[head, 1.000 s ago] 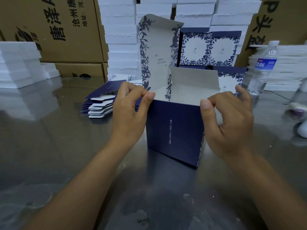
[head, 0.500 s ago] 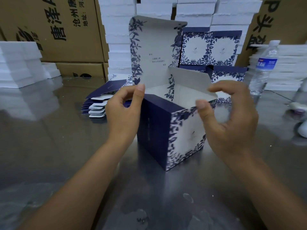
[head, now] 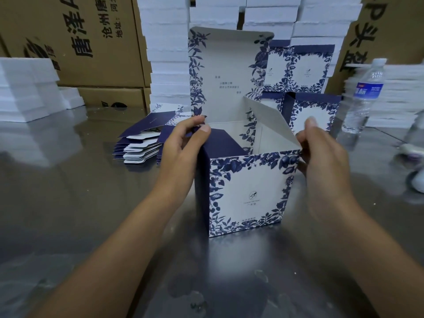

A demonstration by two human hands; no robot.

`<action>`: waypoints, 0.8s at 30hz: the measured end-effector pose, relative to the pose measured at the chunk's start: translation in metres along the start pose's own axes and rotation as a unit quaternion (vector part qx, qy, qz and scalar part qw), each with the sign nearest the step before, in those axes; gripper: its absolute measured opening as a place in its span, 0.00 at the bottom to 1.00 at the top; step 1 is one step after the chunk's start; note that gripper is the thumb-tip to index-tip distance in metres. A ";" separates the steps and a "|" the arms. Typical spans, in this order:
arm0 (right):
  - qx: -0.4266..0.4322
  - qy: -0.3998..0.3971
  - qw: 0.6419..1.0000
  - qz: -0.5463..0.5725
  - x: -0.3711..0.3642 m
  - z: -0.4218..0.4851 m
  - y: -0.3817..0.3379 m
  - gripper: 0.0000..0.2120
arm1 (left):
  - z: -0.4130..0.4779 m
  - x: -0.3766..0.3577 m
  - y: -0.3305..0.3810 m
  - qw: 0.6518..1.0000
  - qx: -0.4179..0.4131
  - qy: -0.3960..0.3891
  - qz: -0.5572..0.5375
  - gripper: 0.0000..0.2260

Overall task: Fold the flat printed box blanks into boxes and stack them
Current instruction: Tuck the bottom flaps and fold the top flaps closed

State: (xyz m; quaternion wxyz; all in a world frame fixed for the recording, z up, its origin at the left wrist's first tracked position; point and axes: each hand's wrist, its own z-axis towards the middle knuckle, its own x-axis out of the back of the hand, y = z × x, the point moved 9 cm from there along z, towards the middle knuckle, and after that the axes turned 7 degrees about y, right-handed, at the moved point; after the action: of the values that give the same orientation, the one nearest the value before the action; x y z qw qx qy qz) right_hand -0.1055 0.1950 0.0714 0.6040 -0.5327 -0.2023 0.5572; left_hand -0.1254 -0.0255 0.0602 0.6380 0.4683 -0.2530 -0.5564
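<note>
Two hands work the upright box (head: 247,193) on the desk (head: 68,203): left hand (head: 181,148) fingers (head: 195,121) pinch its navy flap (head: 220,143), right hand (head: 321,154) fingers pinch its white flap (head: 268,120).

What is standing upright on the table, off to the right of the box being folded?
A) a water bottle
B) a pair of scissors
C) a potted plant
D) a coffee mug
A: a clear water bottle with a blue label stands to the right of the box.
</note>
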 end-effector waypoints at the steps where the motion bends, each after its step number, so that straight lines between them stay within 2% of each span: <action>1: -0.022 -0.015 1.000 0.003 -0.001 0.002 0.004 0.14 | 0.000 -0.002 -0.003 1.000 0.013 -0.012 -0.020 0.15; 3: -0.062 -0.065 0.995 -0.044 -0.006 0.004 0.015 0.13 | 0.001 -0.005 -0.006 0.998 0.032 -0.018 -0.055 0.12; 7: -0.091 -0.151 0.979 -0.100 -0.015 0.003 0.019 0.18 | 0.000 -0.007 -0.009 0.994 0.056 -0.015 -0.090 0.09; 11: -0.005 -0.207 0.948 -0.240 -0.015 0.008 0.004 0.18 | -0.002 -0.012 -0.008 0.993 0.066 -0.023 -0.094 0.10; 14: -0.006 -0.251 0.926 -0.281 -0.018 0.010 -0.001 0.22 | -0.004 -0.017 -0.010 0.990 0.081 -0.041 -0.108 0.11; 18: -0.019 -0.246 0.926 -0.285 -0.021 0.011 -0.002 0.24 | -0.005 -0.018 -0.011 0.988 0.092 -0.055 -0.108 0.12; 21: -0.078 -0.213 0.944 -0.238 -0.017 0.013 0.004 0.17 | -0.004 -0.021 -0.011 0.987 0.100 -0.066 -0.108 0.15; 24: -0.113 -0.186 0.950 -0.224 -0.011 0.018 0.011 0.19 | -0.005 -0.024 -0.013 0.987 0.096 -0.080 -0.102 0.17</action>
State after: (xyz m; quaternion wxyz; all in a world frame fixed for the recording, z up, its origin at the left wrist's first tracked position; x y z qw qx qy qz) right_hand -0.1287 0.1905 0.0718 0.6011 -0.4250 -0.4869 0.4702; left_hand -0.1334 -0.0004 0.0518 0.5074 0.5049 -0.3064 -0.6274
